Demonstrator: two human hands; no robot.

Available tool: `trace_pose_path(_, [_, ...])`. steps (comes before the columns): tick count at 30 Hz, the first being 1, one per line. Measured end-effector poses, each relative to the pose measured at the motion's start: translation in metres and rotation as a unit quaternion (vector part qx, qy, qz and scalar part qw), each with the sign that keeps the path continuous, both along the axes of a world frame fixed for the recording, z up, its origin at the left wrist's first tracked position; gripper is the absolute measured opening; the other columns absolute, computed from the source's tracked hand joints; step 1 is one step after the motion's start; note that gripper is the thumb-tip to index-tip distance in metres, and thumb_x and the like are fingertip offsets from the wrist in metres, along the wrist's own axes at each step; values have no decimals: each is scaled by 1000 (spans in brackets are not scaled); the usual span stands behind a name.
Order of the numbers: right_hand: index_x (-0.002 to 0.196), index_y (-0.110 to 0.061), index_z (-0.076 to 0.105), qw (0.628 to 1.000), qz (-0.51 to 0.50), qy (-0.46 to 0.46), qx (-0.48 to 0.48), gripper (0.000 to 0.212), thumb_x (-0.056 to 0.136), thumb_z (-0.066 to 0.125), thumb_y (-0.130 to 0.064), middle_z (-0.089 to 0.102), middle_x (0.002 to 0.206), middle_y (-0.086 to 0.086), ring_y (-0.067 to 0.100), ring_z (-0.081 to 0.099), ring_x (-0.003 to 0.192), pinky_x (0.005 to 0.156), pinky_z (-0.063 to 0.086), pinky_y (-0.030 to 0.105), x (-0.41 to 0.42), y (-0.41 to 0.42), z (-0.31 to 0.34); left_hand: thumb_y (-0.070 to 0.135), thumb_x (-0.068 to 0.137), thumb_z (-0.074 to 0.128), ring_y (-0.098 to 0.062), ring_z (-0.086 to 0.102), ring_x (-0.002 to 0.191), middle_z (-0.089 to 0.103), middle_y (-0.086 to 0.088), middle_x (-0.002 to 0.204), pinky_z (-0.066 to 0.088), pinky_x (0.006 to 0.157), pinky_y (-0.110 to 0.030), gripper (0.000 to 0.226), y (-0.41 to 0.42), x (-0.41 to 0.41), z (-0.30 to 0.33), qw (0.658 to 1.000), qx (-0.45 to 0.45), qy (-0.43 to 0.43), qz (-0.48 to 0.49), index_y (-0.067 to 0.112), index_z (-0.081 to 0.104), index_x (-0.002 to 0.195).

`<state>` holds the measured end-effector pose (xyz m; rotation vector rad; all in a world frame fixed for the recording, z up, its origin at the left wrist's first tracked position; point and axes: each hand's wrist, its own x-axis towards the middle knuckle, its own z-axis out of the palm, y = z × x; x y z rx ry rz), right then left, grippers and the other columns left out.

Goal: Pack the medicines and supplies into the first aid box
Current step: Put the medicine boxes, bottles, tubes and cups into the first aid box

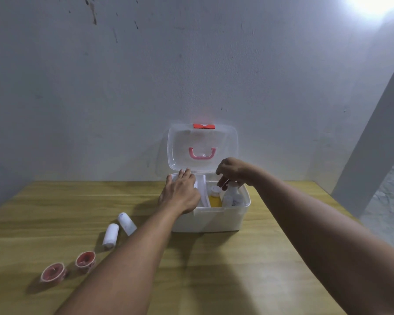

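Your first aid box sits on the wooden bench against the wall, its clear lid standing open and upright behind it, with a pink handle on the lid and a red latch at its top edge.

Your left hand lies flat over the left side of the box, palm down, fingers held close together and reaching to the back rim; they grip nothing that you can see.

Your right hand hovers over the right side of the box, its fingers bunched and pinching the top of a white bottle that stands upright in the right compartment. Just left of that one stands a yellow bottle with a white cap, also upright inside the box. A white divider separates these from the part under your left hand.

Still out on the bench, left of the box, lie two white rolls, probably bandages: one roll near the box's front left corner, the other roll just beside it. Further left and nearer you are two round red tape rolls, one near your left forearm and one beyond it, close together but apart.
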<state>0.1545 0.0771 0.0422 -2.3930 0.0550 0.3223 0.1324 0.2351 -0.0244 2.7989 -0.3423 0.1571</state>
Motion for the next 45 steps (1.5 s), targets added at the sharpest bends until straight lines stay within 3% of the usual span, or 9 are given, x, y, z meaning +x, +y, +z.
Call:
trace_pose_path(2, [105,3,60,998,-6,-61,0,20,95,45,-7,68,88,15,24,65,69,59,55,33,-4,-6,0,13,95,31,-17,10,151,17,-4,162,5,123,-42,56,2,-2,2,994,-106,-22,-4,12,26,151])
trace_pose_path(5, [93,-3,67,991,19,-131,11,21,93,45,-5,69,90,14,29,65,84,80,57,43,-13,-16,-8,7,97,35,-17,21,148,30,-4,158,15,120,-31,48,8,-8,13,945,-321,-48,23,10,40,145])
trace_pose_path(8, [100,-4,69,985,39,-166,-5,28,96,42,-12,71,101,14,29,64,97,92,52,45,-29,-20,-22,5,95,41,-21,41,139,48,-8,148,28,107,-19,40,25,-18,27,907,-403,-90,80,4,56,132])
trace_pose_path(13, [111,-5,66,958,8,-281,-60,34,99,44,-28,67,116,16,31,60,105,82,44,35,-53,-11,-44,5,85,51,-28,59,121,64,-12,131,44,99,-28,41,75,-41,33,928,-321,-76,170,8,64,124])
trace_pose_path(20, [134,-12,50,953,3,-262,-152,57,97,30,-50,36,151,15,28,27,142,115,23,41,-53,-7,-69,10,79,54,-26,62,100,68,-2,104,46,83,-28,32,145,-83,8,960,-181,74,201,29,69,98])
trace_pose_path(30, [140,-20,41,950,-23,-254,-180,71,90,16,-64,29,155,10,30,27,141,112,28,49,-63,1,-68,33,84,61,-25,55,122,55,-6,134,46,98,-33,43,139,-92,-24,959,-168,66,218,19,63,125])
trace_pose_path(36, [138,-22,42,945,-30,-266,-191,77,87,11,-70,32,152,10,30,32,139,109,31,48,-60,0,-72,35,63,77,-25,56,84,54,1,82,43,68,-27,28,113,-81,-21,940,-147,86,297,22,53,60])
trace_pose_path(41, [136,-22,44,942,-32,-275,-190,68,91,16,-65,34,151,10,28,33,138,108,32,48,-57,0,-74,29,84,58,-34,62,106,65,-14,112,46,73,-32,25,98,-65,-30,949,-80,68,297,8,64,97])
trace_pose_path(45, [137,-22,44,944,-28,-274,-181,65,93,18,-62,34,151,9,28,32,138,108,31,47,-59,-2,-73,22,81,64,-32,66,101,68,-14,109,44,68,-29,25,100,-61,-21,948,-89,58,301,6,67,100])
